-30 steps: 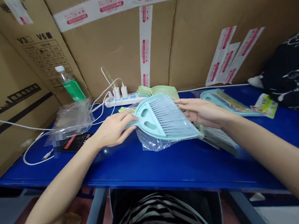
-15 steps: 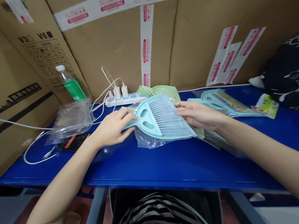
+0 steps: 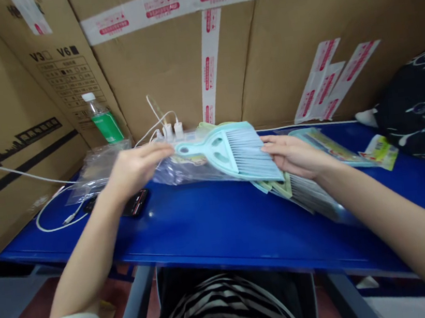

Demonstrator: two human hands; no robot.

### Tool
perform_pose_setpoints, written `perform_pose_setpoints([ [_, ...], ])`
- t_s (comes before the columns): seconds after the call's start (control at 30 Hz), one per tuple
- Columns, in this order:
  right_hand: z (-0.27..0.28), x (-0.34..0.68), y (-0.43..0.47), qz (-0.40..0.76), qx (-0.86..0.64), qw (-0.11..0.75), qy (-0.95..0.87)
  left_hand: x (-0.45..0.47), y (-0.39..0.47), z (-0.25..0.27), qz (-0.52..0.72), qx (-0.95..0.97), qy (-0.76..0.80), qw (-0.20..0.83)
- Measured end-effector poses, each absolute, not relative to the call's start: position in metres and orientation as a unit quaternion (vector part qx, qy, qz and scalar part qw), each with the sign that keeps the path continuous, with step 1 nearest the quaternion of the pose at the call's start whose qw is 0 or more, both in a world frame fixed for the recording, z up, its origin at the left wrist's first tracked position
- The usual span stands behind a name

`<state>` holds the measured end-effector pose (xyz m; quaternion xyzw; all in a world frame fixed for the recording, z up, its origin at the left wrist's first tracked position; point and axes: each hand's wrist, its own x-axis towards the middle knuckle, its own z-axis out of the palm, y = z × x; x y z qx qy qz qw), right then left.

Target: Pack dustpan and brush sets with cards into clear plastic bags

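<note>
A light blue hand brush (image 3: 252, 148) lies bristles to the right, nested on a dustpan of like colour that is largely hidden under it. My right hand (image 3: 292, 153) is closed on the bristle end, thumb and fingers pinching its right edge. At the tip of the handle, my left hand (image 3: 141, 166) is slightly blurred, its fingers pressed together at the edge of a clear plastic bag (image 3: 186, 170). That bag spreads under and around the handle. How far the brush is inside it, I cannot tell. More packed brushes (image 3: 311, 193) lie below my right hand.
Behind the brush, pale green dustpans (image 3: 208, 126) lie by plugged-in chargers (image 3: 173, 129). A green-labelled bottle (image 3: 105, 121), clear bags (image 3: 98, 166), a white cable (image 3: 43, 215) and a black phone-like object (image 3: 136, 203) are leftward. Another packed set (image 3: 336, 148) lies right. Cardboard (image 3: 169, 70) walls the back.
My left hand has moved left and up from the handle's neck to its tip. The brush has tilted and shifted slightly up and right, and the clear bag now stretches farther left.
</note>
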<state>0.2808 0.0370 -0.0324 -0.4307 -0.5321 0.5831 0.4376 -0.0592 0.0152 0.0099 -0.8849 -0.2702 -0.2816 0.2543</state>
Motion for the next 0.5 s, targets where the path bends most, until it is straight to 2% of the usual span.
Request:
perform_pose_setpoints([
  [0.1,-0.030,0.286,0.040,0.559,-0.432,0.455,-0.541,-0.094,0.012,0.032,-0.420,-0.762,-0.367,0.328],
  [0.13,-0.030,0.286,0.040,0.557,-0.429,0.456,-0.546,-0.108,0.012,0.037,-0.424,-0.730,-0.413,0.341],
  [0.23,-0.031,0.283,0.038,0.561,-0.417,0.446,-0.558,-0.150,0.016,0.045,-0.405,-0.659,-0.539,0.334],
  [0.3,-0.032,0.280,0.036,0.567,-0.410,0.434,-0.567,-0.175,0.020,0.043,-0.320,-0.659,-0.602,0.318],
  [0.4,-0.034,0.278,0.033,0.573,-0.408,0.417,-0.575,-0.205,0.025,0.033,-0.234,-0.717,-0.603,0.262],
  [0.5,-0.035,0.278,0.033,0.575,-0.412,0.411,-0.574,-0.231,0.025,0.024,-0.245,-0.764,-0.555,0.218],
])
